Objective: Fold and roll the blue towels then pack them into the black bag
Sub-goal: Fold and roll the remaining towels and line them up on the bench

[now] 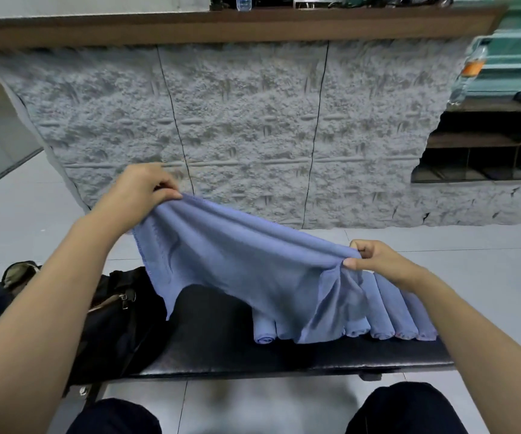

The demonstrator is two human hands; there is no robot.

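Observation:
I hold an unfolded blue towel [240,261] spread in the air above a black bench [253,361]. My left hand [142,191] pinches its far left corner, raised high. My right hand [378,261] pinches the right corner, lower down. The towel sags between them and drapes over the bench. Behind its lower edge, several rolled blue towels [387,324] lie side by side on the bench, partly hidden by the hanging cloth. The black bag [118,321] sits at the bench's left end, a zipper showing on its top, partly hidden by my left forearm.
A grey textured counter front [253,120] rises just beyond the bench, with a wooden top edge. Dark shelves [484,158] open at the right. Pale floor tiles surround the bench. My knees [406,408] show at the bottom edge.

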